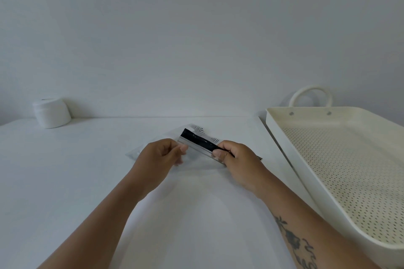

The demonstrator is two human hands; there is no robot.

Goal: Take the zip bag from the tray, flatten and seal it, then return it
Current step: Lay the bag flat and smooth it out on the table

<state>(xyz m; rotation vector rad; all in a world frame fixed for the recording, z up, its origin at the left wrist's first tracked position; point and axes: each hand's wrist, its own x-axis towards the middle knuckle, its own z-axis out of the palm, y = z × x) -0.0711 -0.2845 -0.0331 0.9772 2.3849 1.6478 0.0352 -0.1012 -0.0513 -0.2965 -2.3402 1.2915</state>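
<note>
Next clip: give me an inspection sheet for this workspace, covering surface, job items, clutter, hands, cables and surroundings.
Surface: white table, no spills seen.
Job's things: clear zip bag with a black strip lies on the table, outside the tray; cream perforated tray with a loop handle stands to the right, nothing seen in its visible part.
Clutter: white cylindrical container at the far left by the wall.
Grippers: left hand pinches the bag near its middle; right hand grips the bag's near-right end.
Cables: nothing seen.
Surroundings: plain pale wall behind the table.
</note>
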